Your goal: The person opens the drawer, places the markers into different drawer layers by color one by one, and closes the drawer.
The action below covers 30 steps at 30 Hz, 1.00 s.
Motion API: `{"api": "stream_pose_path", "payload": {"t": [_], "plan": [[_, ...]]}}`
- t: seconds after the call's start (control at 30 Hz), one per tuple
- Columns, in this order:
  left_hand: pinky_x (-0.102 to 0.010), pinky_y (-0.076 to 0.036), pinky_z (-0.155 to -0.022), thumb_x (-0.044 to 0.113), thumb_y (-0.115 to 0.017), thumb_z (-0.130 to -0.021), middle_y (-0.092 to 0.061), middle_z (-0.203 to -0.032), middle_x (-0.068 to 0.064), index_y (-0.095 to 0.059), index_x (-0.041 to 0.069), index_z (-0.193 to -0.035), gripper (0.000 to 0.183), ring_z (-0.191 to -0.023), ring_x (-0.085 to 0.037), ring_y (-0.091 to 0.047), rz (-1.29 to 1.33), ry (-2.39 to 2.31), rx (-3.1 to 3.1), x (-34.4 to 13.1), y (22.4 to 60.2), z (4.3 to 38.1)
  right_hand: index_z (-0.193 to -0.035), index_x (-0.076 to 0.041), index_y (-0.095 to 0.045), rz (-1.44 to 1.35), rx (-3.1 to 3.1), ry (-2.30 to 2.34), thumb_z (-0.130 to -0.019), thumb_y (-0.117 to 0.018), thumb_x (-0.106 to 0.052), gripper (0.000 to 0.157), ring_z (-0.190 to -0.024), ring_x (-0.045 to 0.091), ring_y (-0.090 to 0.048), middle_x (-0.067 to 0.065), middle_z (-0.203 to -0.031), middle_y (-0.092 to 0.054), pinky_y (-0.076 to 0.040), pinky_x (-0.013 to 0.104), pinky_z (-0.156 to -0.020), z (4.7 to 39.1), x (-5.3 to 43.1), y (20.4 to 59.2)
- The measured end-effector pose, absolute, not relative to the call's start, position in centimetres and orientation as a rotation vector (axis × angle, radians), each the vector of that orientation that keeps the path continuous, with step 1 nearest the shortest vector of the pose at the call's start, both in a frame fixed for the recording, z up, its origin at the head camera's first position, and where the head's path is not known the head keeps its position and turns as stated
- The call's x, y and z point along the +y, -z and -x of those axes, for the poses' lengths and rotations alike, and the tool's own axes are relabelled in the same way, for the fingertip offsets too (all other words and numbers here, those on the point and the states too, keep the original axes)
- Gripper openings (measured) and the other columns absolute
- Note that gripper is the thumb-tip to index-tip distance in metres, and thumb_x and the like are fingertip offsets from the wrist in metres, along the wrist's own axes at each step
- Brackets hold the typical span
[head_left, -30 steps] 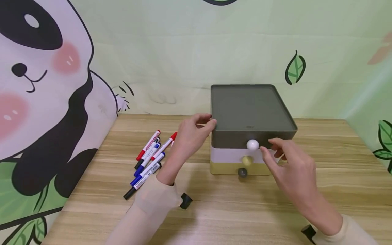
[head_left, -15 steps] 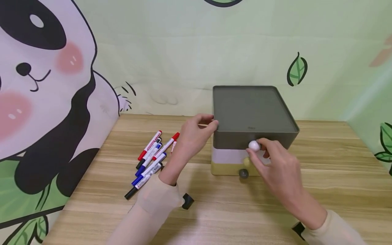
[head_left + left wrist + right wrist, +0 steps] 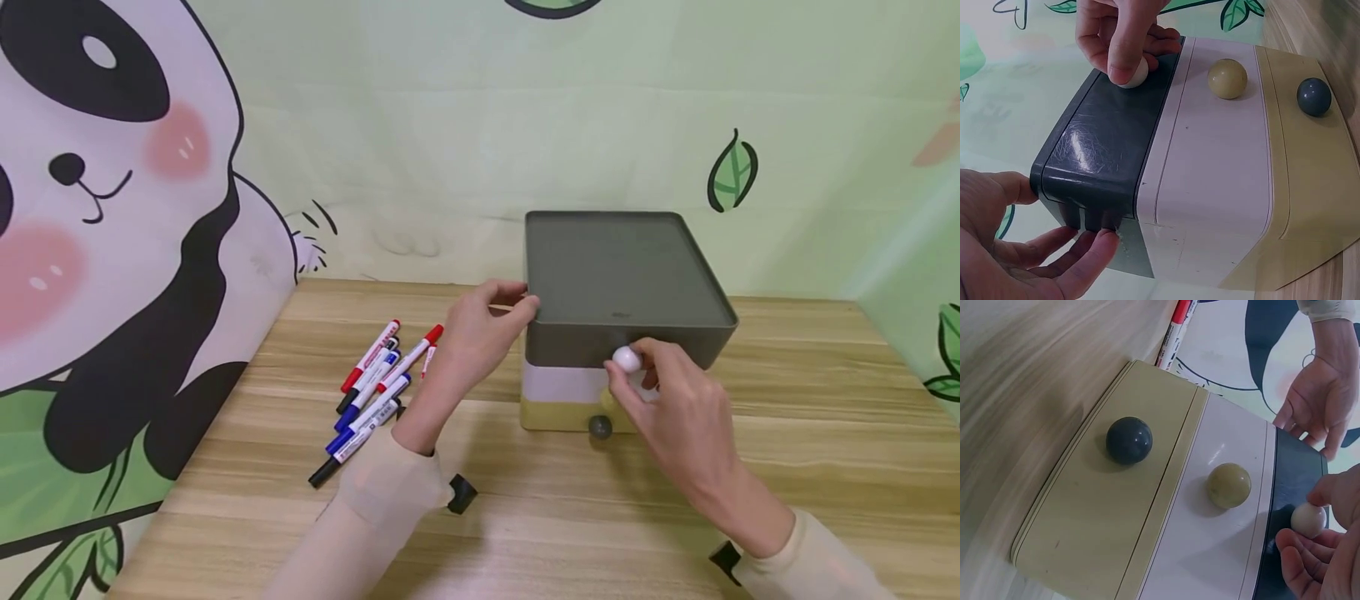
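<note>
Pinching white knob [image 3: 627,359] between thumb and fingers of right hand [image 3: 686,410], likely for sure hold on something round. Touching box [image 3: 618,279] at near left corner with left hand [image 3: 480,337], fingers relaxed, thumb apart, probably for steadiness. On table [image 3: 555,521]: box, and markers [image 3: 369,415] bunched to its left, apparently aside to keep its front free. Below white knob: yellow knob [image 3: 1227,79], then grey knob [image 3: 1314,97].

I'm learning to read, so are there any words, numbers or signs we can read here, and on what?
None can be read.
Markers: print on their sides, too small to read.
Drawer box: a tiny mark near the front edge of its grey top, too blurred to read.
</note>
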State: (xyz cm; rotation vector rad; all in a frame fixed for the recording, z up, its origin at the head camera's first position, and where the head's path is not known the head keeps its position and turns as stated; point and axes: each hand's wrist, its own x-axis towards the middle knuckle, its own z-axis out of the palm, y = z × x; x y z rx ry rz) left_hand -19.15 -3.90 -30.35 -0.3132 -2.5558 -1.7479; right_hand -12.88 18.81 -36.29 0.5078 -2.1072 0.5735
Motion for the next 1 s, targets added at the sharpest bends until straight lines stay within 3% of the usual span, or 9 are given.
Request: {"api": "stream_pose_path", "payload": {"t": [0.53, 0.73, 0.87, 1.0], "plan": [[-0.039, -0.056, -0.090, 0.034, -0.066, -0.101, -0.069, -0.123, -0.005, -0.067, 0.009, -0.133, 0.040, -0.110, -0.021, -0.067, 0.340, 1.731, -2.585, -4.1, 30.3, 19.2, -0.096, 0.006, -0.067, -0.562, -2.067, -0.597, -0.075, -0.082, -0.006, 0.028, -0.059, 0.022, -0.062, 0.013, -0.078, -0.066, -0.051, 0.035, -0.049, 12.0, 19.0, 36.3], [-0.038, -0.056, -0.090, 0.034, -0.065, -0.101, -0.069, -0.123, -0.004, -0.068, 0.009, -0.133, 0.040, -0.110, -0.020, -0.067, 0.337, 1.732, -2.591, -4.2, 30.3, 19.3, -0.096, 0.006, -0.067, -0.576, -2.065, -0.594, -0.086, -0.074, -0.019, 0.028, -0.058, 0.022, -0.062, 0.014, -0.079, -0.067, -0.051, 0.034, -0.048, 11.4, 19.1, 36.4], [-0.039, -0.056, -0.090, 0.035, -0.065, -0.101, -0.069, -0.124, -0.005, -0.067, 0.009, -0.133, 0.041, -0.110, -0.020, -0.068, 0.340, 1.728, -2.596, -4.2, 30.3, 19.3, -0.094, 0.005, -0.066, -0.572, -2.069, -0.563, -0.098, -0.062, -0.035, 0.040, -0.057, 0.019, -0.060, 0.011, -0.077, -0.066, -0.049, 0.031, -0.048, 10.8, 19.1, 36.3], [-0.038, -0.056, -0.090, 0.035, -0.066, -0.101, -0.069, -0.125, -0.005, -0.067, 0.009, -0.133, 0.042, -0.109, -0.020, -0.068, 0.352, 1.723, -2.596, -4.2, 30.3, 19.3, -0.091, 0.003, -0.066, -0.568, -2.048, -0.539, -0.101, -0.057, -0.042, 0.046, -0.056, 0.016, -0.058, 0.007, -0.075, -0.065, -0.047, 0.028, -0.047, 10.4, 19.1, 36.2]]}}
